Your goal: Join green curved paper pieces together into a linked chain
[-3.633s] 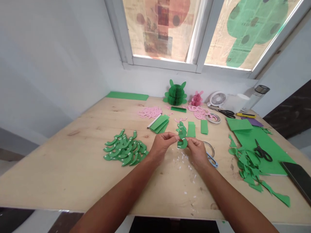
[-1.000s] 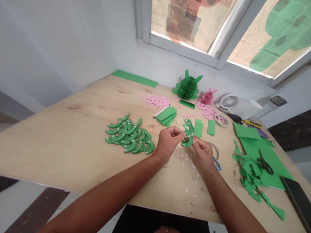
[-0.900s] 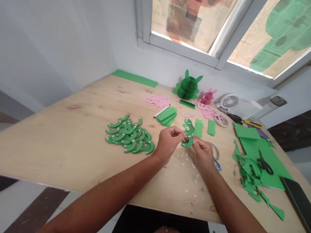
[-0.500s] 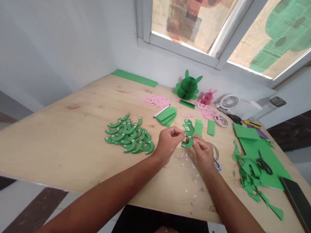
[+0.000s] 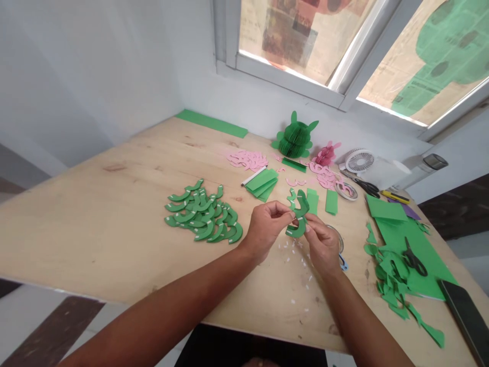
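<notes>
Between my two hands is a curved green paper cutout (image 5: 297, 228), its arcs bending like a 3, with small white strips on it. My left hand (image 5: 269, 224) pinches it at the middle from the left. From the right, my right hand (image 5: 320, 239) grips its edge between thumb and fingers. To the left lies a pile of similar green curved cutouts (image 5: 206, 214), many bearing white strips. Small white scraps (image 5: 300, 260) are scattered on the wooden table (image 5: 114, 229) below my hands.
Folded green paper (image 5: 262, 183), a white pen (image 5: 254, 176) and pink cutouts (image 5: 248, 159) lie beyond my hands. Green and pink honeycomb paper figures stand near a small fan (image 5: 359, 160). Black scissors (image 5: 414, 257), green scraps (image 5: 393, 270) and a dark phone-like slab (image 5: 464, 316) are on the right.
The green cutout has tilted slightly and sits a little lower and to the right between my fingers. Both hands keep hold of it.
</notes>
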The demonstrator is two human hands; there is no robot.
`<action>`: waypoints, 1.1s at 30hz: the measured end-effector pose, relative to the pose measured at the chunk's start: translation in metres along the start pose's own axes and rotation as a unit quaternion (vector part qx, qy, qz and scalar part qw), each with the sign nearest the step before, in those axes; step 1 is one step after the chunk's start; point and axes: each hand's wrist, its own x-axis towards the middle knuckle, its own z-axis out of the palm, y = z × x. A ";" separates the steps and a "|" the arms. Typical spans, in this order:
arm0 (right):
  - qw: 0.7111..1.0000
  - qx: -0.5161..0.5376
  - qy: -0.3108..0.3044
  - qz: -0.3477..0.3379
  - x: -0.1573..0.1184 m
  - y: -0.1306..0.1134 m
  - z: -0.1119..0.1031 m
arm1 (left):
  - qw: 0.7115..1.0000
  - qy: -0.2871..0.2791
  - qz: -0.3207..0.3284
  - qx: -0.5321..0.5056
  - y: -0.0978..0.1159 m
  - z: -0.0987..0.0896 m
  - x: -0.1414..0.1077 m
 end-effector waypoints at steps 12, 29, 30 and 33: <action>1.000 0.024 -0.008 0.007 -0.001 -0.003 -0.002 | 1.000 -0.016 -0.020 -0.014 0.005 -0.001 -0.001; 1.000 0.025 -0.008 0.007 -0.001 -0.002 -0.001 | 0.999 -0.007 -0.024 -0.031 0.001 0.000 -0.002; 1.000 0.023 -0.008 0.006 -0.001 -0.002 -0.001 | 0.999 -0.005 -0.024 -0.031 0.001 0.000 -0.002; 1.000 0.021 -0.008 0.004 -0.002 -0.001 -0.001 | 0.999 0.000 -0.023 -0.031 0.001 0.001 -0.003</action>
